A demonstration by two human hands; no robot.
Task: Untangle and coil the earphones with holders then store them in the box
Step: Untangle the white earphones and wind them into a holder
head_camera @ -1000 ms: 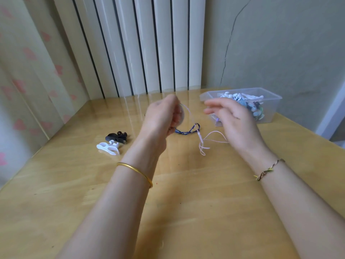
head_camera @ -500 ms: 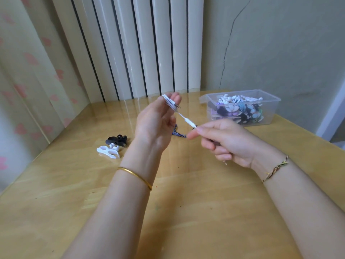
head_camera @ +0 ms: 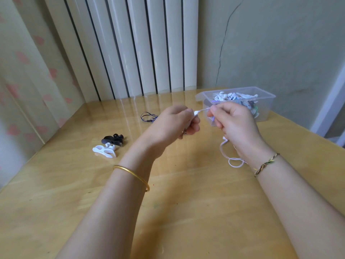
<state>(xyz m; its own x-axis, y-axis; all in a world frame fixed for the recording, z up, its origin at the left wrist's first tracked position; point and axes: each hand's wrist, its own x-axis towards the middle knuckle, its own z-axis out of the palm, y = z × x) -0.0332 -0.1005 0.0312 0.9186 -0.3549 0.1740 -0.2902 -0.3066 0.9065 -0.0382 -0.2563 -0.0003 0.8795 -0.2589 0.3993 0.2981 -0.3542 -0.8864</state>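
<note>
My left hand (head_camera: 174, 122) and my right hand (head_camera: 232, 121) hold a white earphone cable (head_camera: 202, 109) stretched between them above the table. Each hand pinches it with curled fingers. The rest of the white cable hangs below my right hand and loops (head_camera: 234, 161) on the wood. A dark blue earphone cable (head_camera: 148, 116) lies on the table behind my left hand. A black holder (head_camera: 113, 140) and a white holder (head_camera: 104, 150) lie together at the left. The clear plastic box (head_camera: 265, 99) stands at the back right with several coiled earphones in it.
The wooden table (head_camera: 186, 202) runs into a corner, with white vertical slats behind and a cracked wall at the right. Patterned wallpaper lines the left side. The table's right edge runs diagonally past the box.
Both hands have shifted to the right, toward the box. The dark blue cable that hung near my left hand now lies on the table behind it. White cable again hangs below my right hand.
</note>
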